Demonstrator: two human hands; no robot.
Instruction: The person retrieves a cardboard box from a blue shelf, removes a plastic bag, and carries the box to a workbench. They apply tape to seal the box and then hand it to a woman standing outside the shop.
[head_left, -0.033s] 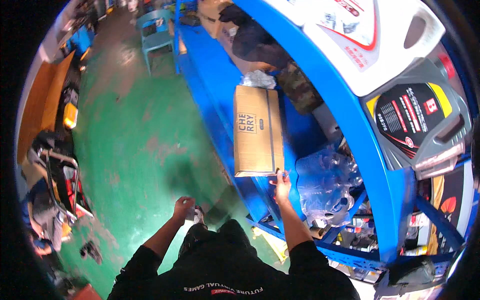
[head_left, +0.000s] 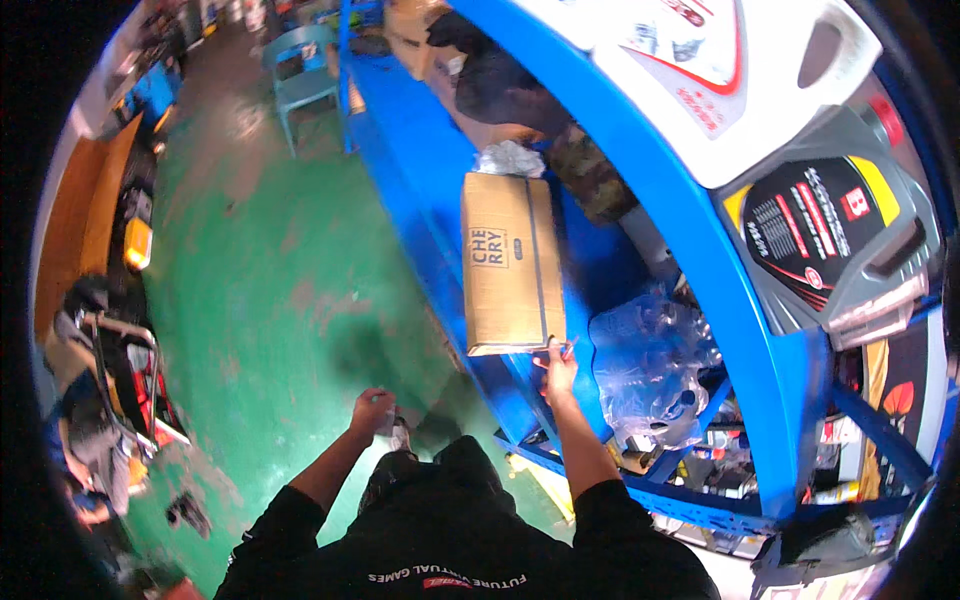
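Reaching with the right hand (head_left: 560, 372) to the near end of one brown cardboard box (head_left: 505, 285), at its right corner. Lying flat on the blue shelf (head_left: 402, 145), straight ahead of that hand and a little to its left, with the near end right at the fingertips. Bent at the fingers, thumb close by; cannot tell whether pinching the corner or merely touching it. Curled at the left hand (head_left: 372, 411), above the green floor (head_left: 290, 260), well apart from the box, beside one small pale thing (head_left: 387, 424) too blurred to identify; cannot tell whether pinching it. Count one dark band (head_left: 537, 255) along the box's length. Past its far end, count one crumpled silvery bundle (head_left: 510, 158). Right of the right hand, see clear plastic bottles (head_left: 645, 365), too overlapped to count. At upper right, count two jugs: one white jug (head_left: 765, 105), one grey jug (head_left: 825, 235). At upper left, count one teal chair (head_left: 303, 92).
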